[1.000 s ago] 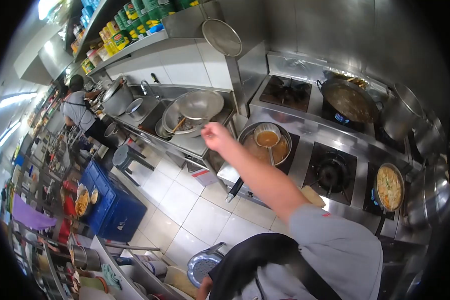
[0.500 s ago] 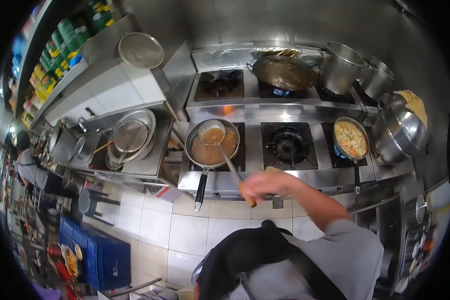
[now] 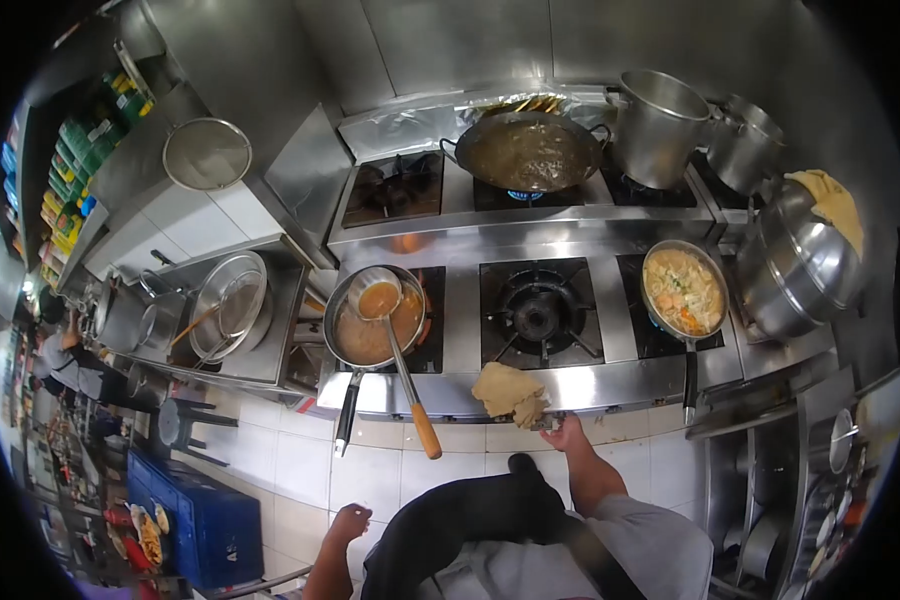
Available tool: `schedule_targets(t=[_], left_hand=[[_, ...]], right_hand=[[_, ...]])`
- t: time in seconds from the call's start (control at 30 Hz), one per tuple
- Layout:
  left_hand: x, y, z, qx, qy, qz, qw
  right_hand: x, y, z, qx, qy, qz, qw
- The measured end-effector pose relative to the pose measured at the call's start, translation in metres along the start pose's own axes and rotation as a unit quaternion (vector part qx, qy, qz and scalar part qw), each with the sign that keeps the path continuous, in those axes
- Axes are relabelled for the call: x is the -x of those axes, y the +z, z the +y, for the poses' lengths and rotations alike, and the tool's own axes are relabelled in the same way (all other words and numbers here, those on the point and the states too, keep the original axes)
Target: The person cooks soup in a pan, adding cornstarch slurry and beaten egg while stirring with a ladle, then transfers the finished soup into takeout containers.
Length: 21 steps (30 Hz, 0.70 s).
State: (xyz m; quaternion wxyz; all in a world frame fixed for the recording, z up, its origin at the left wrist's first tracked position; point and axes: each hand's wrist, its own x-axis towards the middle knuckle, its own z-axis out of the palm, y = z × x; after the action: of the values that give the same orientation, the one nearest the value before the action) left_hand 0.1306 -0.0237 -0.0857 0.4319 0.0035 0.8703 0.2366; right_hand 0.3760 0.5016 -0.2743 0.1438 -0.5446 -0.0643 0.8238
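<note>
Our right hand [image 3: 565,435] is leaving the wooden-handled steel ladle [image 3: 401,365], nearing crumpled beige cloth [image 3: 510,391], grip unclear; left hand [image 3: 350,522] is curling closed.

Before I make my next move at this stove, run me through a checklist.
1. Left hand unloaded: ok, nothing visible in it.
2. Right hand's grip: cannot tell, fingers partly hidden.
3. Cloth kept back from the front edge: not ok, it overlaps it.
4. Ladle handle inside the edge: not ok, it juts out.
5. Wok burner lit: ok, blue flame shows.
6. Food in the rightmost frying pan cooked through: cannot tell.
</note>
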Motion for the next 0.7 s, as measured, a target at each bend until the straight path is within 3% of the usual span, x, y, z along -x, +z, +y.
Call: schedule_targets(t=[0.07, 0.13, 0.17, 0.23, 0.33, 0.37, 0.5, 0.57, 0.63, 0.7], left_hand=[[0.006, 0.011, 0.035, -0.033, 0.038, 0.018, 0.999], [0.003, 0.022, 0.047, -0.132, 0.162, 0.010, 0.978], [0.000, 0.028, 0.048, -0.136, 0.158, 0.010, 0.978], [0.001, 0.042, 0.055, -0.206, 0.231, -0.037, 0.950], [0.018, 0.058, 0.065, -0.274, 0.226, -0.060, 0.933], [0.008, 0.063, 0.061, -0.293, 0.162, -0.094, 0.937], [0.012, 0.074, 0.045, -0.326, 0.204, -0.082, 0.920], [0.028, 0.072, 0.056, -0.182, 0.014, -0.066, 0.981], [0.023, 0.072, 0.049, -0.193, 0.034, -0.050, 0.979], [0.004, 0.070, 0.028, -0.201, 0.056, -0.032, 0.977]], right_hand=[[-0.030, -0.003, 0.004, -0.017, 0.014, 0.002, 1.000], [-0.046, -0.008, 0.008, -0.102, 0.015, -0.045, 0.994], [-0.048, -0.008, 0.008, -0.105, 0.020, -0.044, 0.993], [-0.047, -0.007, 0.002, -0.162, 0.070, 0.042, 0.983], [-0.045, -0.010, -0.004, -0.160, 0.120, 0.037, 0.979], [-0.043, -0.013, -0.005, -0.150, 0.117, 0.016, 0.982], [-0.023, -0.005, -0.014, -0.132, 0.135, 0.035, 0.981], [-0.021, -0.009, -0.002, -0.108, 0.121, 0.055, 0.985], [-0.009, -0.013, 0.011, -0.085, 0.104, 0.073, 0.988], [0.017, -0.017, 0.020, 0.194, 0.140, -0.032, 0.970]])
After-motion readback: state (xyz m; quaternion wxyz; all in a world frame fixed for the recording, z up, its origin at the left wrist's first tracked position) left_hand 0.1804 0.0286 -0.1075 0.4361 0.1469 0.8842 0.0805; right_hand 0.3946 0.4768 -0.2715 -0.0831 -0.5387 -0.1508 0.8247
